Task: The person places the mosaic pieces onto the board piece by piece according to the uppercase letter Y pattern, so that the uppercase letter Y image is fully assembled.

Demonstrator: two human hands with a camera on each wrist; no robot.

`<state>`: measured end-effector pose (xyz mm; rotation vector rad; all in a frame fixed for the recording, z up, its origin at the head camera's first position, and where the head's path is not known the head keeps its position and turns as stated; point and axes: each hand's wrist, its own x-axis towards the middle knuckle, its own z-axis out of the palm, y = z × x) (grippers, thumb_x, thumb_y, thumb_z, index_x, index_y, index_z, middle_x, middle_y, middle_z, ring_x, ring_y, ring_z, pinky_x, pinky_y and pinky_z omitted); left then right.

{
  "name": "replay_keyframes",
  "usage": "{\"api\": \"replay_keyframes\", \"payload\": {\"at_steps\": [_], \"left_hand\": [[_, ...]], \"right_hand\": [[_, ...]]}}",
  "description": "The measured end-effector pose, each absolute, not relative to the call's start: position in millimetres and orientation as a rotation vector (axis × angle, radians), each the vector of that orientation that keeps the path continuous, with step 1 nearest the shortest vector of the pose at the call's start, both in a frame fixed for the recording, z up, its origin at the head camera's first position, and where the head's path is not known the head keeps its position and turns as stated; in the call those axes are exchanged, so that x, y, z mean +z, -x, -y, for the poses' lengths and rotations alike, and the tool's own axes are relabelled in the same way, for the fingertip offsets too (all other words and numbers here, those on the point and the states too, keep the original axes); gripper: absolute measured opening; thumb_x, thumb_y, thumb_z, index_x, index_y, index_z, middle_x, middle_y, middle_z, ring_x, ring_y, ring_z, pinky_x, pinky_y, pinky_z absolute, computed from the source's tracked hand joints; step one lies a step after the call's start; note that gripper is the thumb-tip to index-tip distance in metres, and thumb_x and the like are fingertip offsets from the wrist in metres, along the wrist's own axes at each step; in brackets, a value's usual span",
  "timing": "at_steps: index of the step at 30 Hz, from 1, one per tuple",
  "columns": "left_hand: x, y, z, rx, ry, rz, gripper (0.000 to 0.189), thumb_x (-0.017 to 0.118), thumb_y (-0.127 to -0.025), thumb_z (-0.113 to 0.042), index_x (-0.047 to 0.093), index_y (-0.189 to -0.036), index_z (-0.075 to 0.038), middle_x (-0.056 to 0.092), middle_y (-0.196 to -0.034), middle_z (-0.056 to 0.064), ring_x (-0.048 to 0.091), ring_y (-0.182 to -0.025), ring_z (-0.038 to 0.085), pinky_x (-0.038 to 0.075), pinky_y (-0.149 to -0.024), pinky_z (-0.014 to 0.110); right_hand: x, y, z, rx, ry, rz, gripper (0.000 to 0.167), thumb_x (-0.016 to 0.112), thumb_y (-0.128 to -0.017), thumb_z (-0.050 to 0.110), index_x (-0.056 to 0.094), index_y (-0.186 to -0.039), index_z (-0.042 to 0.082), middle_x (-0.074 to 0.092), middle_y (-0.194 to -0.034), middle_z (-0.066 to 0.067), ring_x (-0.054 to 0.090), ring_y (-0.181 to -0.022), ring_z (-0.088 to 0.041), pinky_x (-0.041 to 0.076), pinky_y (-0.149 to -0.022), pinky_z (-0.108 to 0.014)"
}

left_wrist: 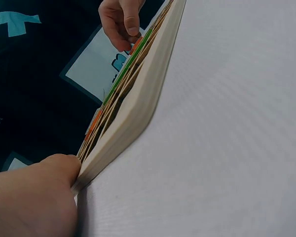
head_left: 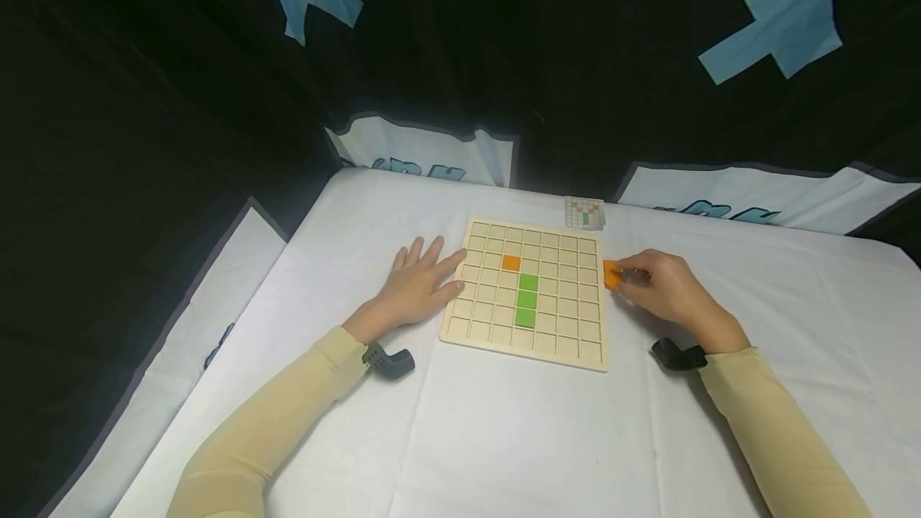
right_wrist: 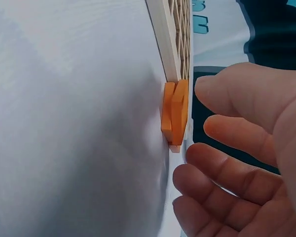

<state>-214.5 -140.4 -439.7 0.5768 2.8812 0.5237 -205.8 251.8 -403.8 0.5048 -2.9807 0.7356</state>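
Orange tiles: overlapping, board three o'clock; pinch one only.
Right hand: half-curled there, grip unclear from here.
Left hand: spread, holding nothing, touching nine o'clock edge; steady it.

We would call this a makeshift curtained booth: black fabric drapes bearing pale-blue shapes and white lettered bands border a white-clothed table.

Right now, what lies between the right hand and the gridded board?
Orange tiles lie between the right hand and the gridded board; both the head and right wrist views show this.
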Motion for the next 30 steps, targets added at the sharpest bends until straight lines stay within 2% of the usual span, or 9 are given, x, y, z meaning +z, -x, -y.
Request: {"api": "replay_keyframes", "payload": {"at_steps": [9, 18, 30], "left_hand": [[-439.6, 214.2, 139.7, 0.516, -0.574, -2.886, 0.064, 0.037, -0.106, -0.052, 0.027, -0.163, -0.026, 0.008, -0.172, 0.019, -0.003, -0.158, 0.048, -0.002, -0.126, 0.065], [-436.8, 213.2, 139.2, 0.511, -0.572, -2.88, 0.064, 0.038, -0.105, -0.052, 0.027, -0.163, -0.026, 0.008, -0.172, 0.019, -0.003, -0.157, 0.048, -0.002, -0.126, 0.065], [-438.6, 214.5, 139.8, 0.508, -0.571, -2.881, 0.064, 0.037, -0.106, -0.051, 0.026, -0.163, -0.026, 0.008, -0.172, 0.019, -0.003, -0.157, 0.049, -0.002, -0.126, 0.065]], "right_hand": [[-410.1, 206.8, -248.4, 0.742, -0.531, 2.983, 0.034, 0.076, -0.084, 0.004, 0.074, -0.118, -0.004, 0.073, -0.112, -0.023, 0.063, -0.091, -0.028, 0.055, -0.08, -0.042], [-412.2, 206.2, -247.0, 0.716, -0.543, 2.976, 0.032, 0.077, -0.084, 0.003, 0.075, -0.115, -0.003, 0.073, -0.106, -0.02, 0.058, -0.083, -0.024, 0.049, -0.071, -0.031], [-412.5, 207.3, -246.9, 0.715, -0.527, 3.002, 0.031, 0.074, -0.083, -0.001, 0.075, -0.114, -0.003, 0.072, -0.104, -0.021, 0.058, -0.083, -0.025, 0.051, -0.073, -0.034]]}}
